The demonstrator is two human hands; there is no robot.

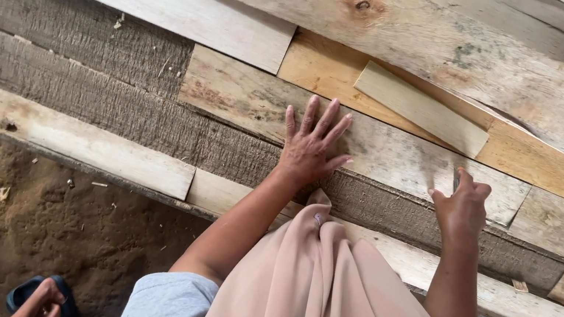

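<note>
My left hand lies flat, fingers spread, on a pale weathered board in a stack of rough planks. To its right, my right hand rests against the same board with its fingers pinched around a small dark thin object; only the tip shows, and I cannot tell what it is. A short light wooden strip lies loose on an orange-brown board just beyond both hands. A beige cloth hangs down between my arms.
Long grey and pale planks run left to right, with a knotted board on top at the back. Below the front plank edge is a sawdust-covered floor. A foot in a blue sandal shows at the bottom left.
</note>
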